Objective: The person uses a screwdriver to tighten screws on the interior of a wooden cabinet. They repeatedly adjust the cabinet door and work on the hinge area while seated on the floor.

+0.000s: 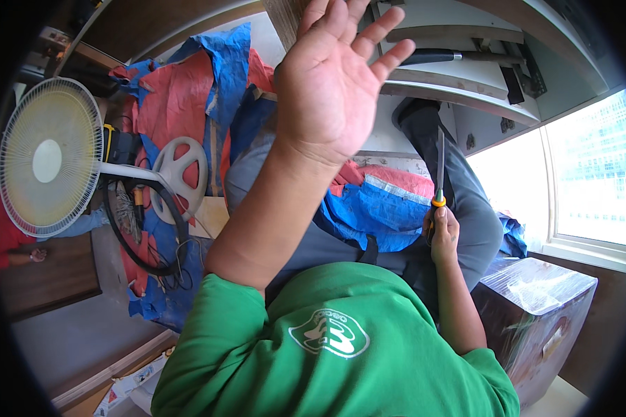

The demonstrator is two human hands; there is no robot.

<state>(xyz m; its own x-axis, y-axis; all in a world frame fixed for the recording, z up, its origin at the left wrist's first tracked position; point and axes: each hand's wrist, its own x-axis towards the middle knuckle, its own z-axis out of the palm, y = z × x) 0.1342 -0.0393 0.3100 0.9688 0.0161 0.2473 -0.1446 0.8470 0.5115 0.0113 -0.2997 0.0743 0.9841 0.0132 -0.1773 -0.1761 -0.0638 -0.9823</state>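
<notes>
My left hand (334, 90) is raised in front of the cabinet with its palm toward me and its fingers spread, holding nothing. Behind its fingertips lies a black-handled tool (431, 57) on the cabinet's frame; its far end is hard to make out. Lower on the right, my right hand (444, 233) is closed around the yellow-and-black handle of what looks like a screwdriver (440, 167). Its long metal shaft points up and away from me, over my right leg, and the tip touches nothing I can make out.
An open wooden cabinet (459, 87) stands ahead. Red and blue tarpaulin (375, 208) covers the floor. On the left a white pedestal fan (49, 160) lies beside cables. A plastic-wrapped box (535, 299) stands right, below the window (591, 174). Another person's hand (38, 256) shows far left.
</notes>
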